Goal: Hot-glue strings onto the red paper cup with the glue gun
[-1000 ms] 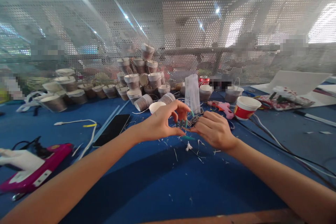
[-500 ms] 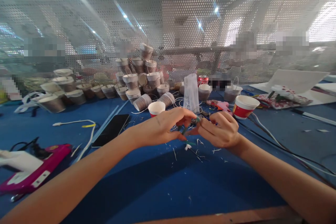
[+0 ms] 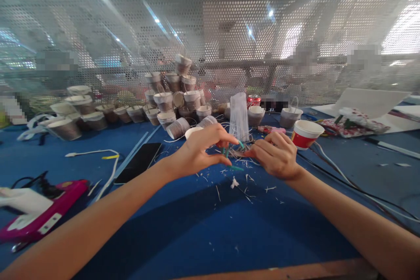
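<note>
My left hand hovers over the middle of the blue table, thumb and fingers curved apart. Long teal pieces at its fingertips look like fingernails; nothing clear shows between them. To its right, my right hand is closed, fingers curled together. Whatever it may pinch is hidden. Tangled thin cord lies behind and between both hands. A white cup is partly covered by my left hand. Behind my right hand lies a pink glue gun, mostly hidden.
Several brown-and-white cups are stacked at the back. A bundle of clear sticks stands nearby. A red-and-white paper cup is at right, with cables. A black phone and magenta power strip lie left. White scraps are scattered below my hands.
My hands have moved apart: the left slightly left and the right slightly right. The left fingers have spread wider, and more of the cord and scraps between the hands shows.
</note>
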A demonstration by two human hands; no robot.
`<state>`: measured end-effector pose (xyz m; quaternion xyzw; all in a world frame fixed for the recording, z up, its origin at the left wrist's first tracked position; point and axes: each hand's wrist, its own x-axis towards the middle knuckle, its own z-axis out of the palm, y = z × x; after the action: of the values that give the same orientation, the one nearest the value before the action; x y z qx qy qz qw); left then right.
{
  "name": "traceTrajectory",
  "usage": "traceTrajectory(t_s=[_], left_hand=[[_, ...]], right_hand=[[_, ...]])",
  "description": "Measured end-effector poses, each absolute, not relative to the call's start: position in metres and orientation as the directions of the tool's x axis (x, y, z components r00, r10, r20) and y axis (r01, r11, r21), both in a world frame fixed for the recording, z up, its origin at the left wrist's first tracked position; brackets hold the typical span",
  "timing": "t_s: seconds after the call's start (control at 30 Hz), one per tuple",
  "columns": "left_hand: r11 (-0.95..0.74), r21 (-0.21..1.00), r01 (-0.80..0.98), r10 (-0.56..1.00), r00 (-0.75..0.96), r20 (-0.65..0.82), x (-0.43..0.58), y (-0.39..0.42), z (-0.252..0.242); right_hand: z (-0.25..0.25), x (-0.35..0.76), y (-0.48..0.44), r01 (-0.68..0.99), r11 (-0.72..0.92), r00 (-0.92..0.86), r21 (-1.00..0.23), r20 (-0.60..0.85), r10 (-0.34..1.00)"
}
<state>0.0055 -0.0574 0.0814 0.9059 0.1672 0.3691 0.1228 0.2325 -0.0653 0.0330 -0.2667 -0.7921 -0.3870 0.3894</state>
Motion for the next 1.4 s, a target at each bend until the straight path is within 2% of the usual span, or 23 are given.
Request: traceTrajectory(t_s=[0.07,0.13,0.2,0.27,0.37,0.5,0.67,0.87,0.97,1.03,1.13,1.23,1.3,1.4], left_hand=[[-0.926,0.333,0.177,0.374,0.548,0.748,0.005,-0.055,0.084],[-0.901,0.42,0.107,0.429,0.355,0.831,0.003,-0.05,0.087],[-0.859,0.513,0.001,0.506,0.163,0.847,0.001,-0.044,0.091],[-0.827,0.558,-0.066,0.556,0.054,0.83,-0.002,-0.038,0.094],[-0.789,0.604,-0.11,0.6,0.07,0.797,-0.004,-0.033,0.095],[-0.718,0.693,-0.062,0.664,0.237,0.709,-0.006,-0.031,0.09],[-0.729,0.642,0.238,0.684,0.292,0.669,-0.014,-0.027,0.087],[-0.76,0.375,0.531,0.608,0.377,0.699,-0.024,-0.016,0.09],[-0.671,0.383,0.634,0.703,0.381,0.601,-0.028,-0.009,0.084],[-0.536,0.414,0.736,0.82,0.336,0.463,-0.029,-0.006,0.078],[-0.384,0.37,0.846,0.911,0.282,0.301,-0.028,-0.007,0.072],[-0.353,0.292,0.889,0.921,0.275,0.274,-0.025,-0.013,0.073],[-0.355,0.269,0.895,0.917,0.277,0.288,-0.024,-0.017,0.078],[-0.401,0.37,0.838,0.906,0.302,0.298,-0.019,-0.024,0.082]], right_hand=[[0.033,0.23,-0.063,0.76,0.549,-0.505,0.347,0.848,0.163],[0.032,0.227,-0.061,0.801,0.55,-0.426,0.236,0.87,0.247],[0.029,0.226,-0.057,0.817,0.573,-0.334,0.071,0.868,0.368],[0.025,0.224,-0.054,0.781,0.614,-0.267,-0.118,0.825,0.499],[0.02,0.221,-0.053,0.691,0.632,-0.233,-0.35,0.72,0.654],[0.018,0.216,-0.055,0.627,0.614,-0.242,-0.48,0.629,0.739],[0.016,0.214,-0.055,0.634,0.596,-0.244,-0.493,0.603,0.759],[0.014,0.215,-0.055,0.708,0.594,-0.276,-0.382,0.625,0.73],[0.014,0.216,-0.055,0.751,0.583,-0.287,-0.31,0.642,0.711],[0.015,0.218,-0.053,0.801,0.544,-0.282,-0.252,0.643,0.712],[0.017,0.222,-0.048,0.919,0.366,-0.198,-0.147,0.632,0.749],[0.019,0.231,-0.039,0.997,0.036,0.016,-0.067,0.643,0.766],[0.018,0.241,-0.031,0.984,-0.166,0.17,-0.066,0.632,0.756],[0.015,0.259,-0.018,0.94,-0.327,0.327,-0.1,0.538,0.777]])
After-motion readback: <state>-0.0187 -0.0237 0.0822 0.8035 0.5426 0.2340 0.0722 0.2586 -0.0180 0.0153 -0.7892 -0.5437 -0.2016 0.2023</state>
